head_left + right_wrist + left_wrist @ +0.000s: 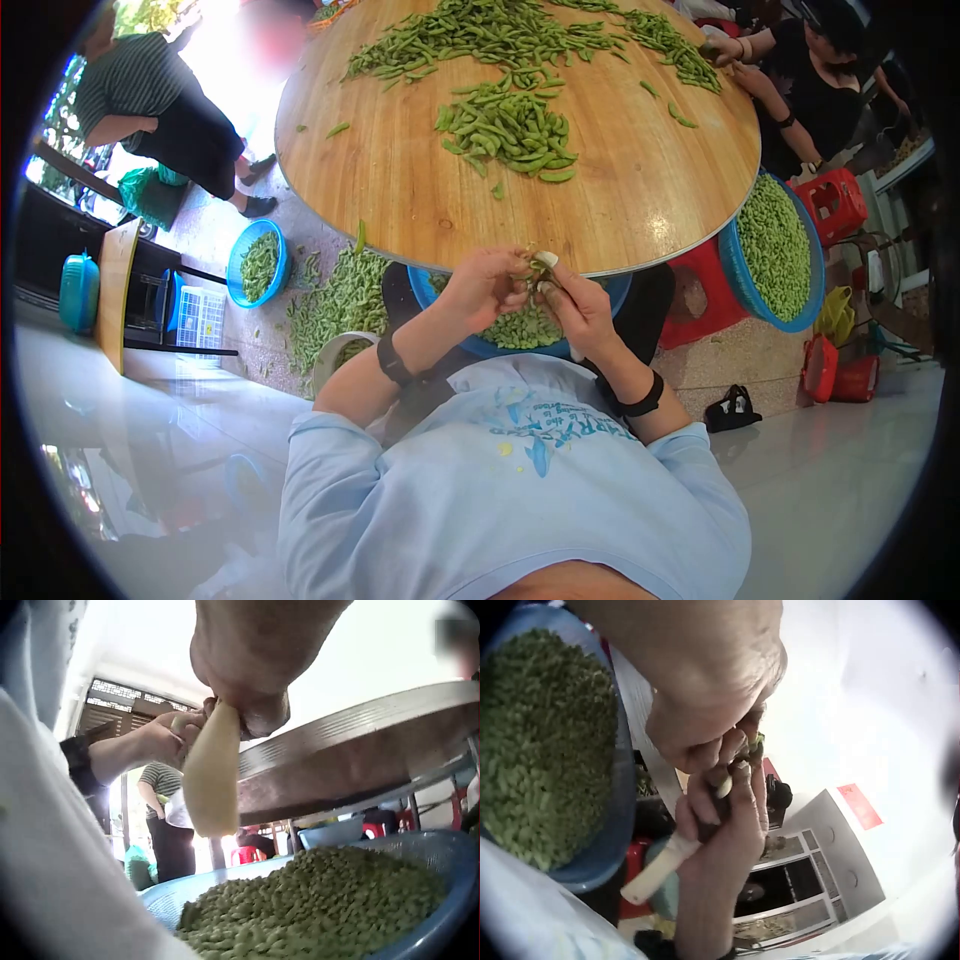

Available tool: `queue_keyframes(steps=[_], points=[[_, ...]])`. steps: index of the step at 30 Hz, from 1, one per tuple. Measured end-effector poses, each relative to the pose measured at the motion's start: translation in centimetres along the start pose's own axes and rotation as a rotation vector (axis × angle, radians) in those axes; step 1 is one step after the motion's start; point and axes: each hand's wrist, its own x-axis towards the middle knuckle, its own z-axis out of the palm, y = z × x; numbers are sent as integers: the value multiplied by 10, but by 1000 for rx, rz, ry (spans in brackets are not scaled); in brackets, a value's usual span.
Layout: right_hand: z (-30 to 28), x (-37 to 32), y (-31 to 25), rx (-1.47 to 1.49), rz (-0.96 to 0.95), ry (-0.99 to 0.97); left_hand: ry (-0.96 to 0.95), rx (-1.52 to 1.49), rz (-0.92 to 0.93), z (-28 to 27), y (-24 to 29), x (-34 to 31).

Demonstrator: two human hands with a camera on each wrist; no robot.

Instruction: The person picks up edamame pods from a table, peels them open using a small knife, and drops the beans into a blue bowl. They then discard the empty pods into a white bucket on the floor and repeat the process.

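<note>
My left hand [487,283] and right hand [585,310] meet just off the table's near edge, fingertips together. The left fingers pinch a small green bean pod [759,740], mostly covered by both hands in the left wrist view. Curled right fingers grip a cream, flat, handle-shaped piece [211,776], which sticks out below the fist; what its other end is, I cannot tell. A whitish bit [546,258] shows at the right fingertips. Below the hands, a blue basin [450,915] holds shelled green beans [315,900].
Heaps of pods [515,130] lie on the round wooden table [640,200]. Another blue basin of beans [775,250] rests by a red stool [690,300] on the right. Pods cover the floor [340,300] at left. One person [165,100] stands left; another [815,80] sits right.
</note>
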Motion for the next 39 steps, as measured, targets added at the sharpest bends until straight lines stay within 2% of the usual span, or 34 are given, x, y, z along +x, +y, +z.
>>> queue_keyframes(steps=[1,2,3,5,8,11,12,14,16,18,20,23,24,26,27,29,33,35,36,37,38,39], points=[[0,-1,-5,192,258,19,54,128,60,1,-1,1],[-1,0,-8,192,258,19,110,255,119,1,-2,1],[-2,2,-11,308,297,37,112,253,118,3,-2,0],[-5,4,-13,422,336,57,160,504,325,8,-2,-3],[-10,9,-15,483,426,104,90,565,209,4,2,-9],[-10,13,-19,521,479,104,-11,520,263,17,1,-18],[-11,14,-21,620,517,114,-11,520,265,17,0,-17],[-11,14,-21,721,563,119,-31,647,474,16,-5,-18],[-10,14,-18,1040,631,84,-38,697,514,11,-8,-14],[-10,15,-21,1039,643,83,-51,747,554,1,-9,-7],[-7,13,-24,1041,655,87,-68,811,702,-11,-10,1],[-3,13,-24,922,641,55,-101,934,744,-3,-10,-7],[-5,14,-22,999,660,61,-102,935,744,0,-9,-9],[-8,15,-17,1077,680,63,-80,770,556,4,-6,-15],[-10,16,-16,1129,714,50,-79,771,557,4,-7,-16],[-10,16,-16,1183,743,44,-77,1055,727,1,-8,-16],[-7,15,-20,1076,755,45,-85,1170,756,-3,-9,-13],[-5,15,-21,1057,770,19,-61,927,768,-4,-12,-6],[0,12,-21,790,651,101,-61,926,767,-2,-11,-7],[3,10,-21,523,529,176,6,776,633,0,-10,-8],[2,10,-23,521,529,169,74,623,504,3,-9,-9],[-1,9,-25,517,497,149,79,621,504,8,-6,-13]])
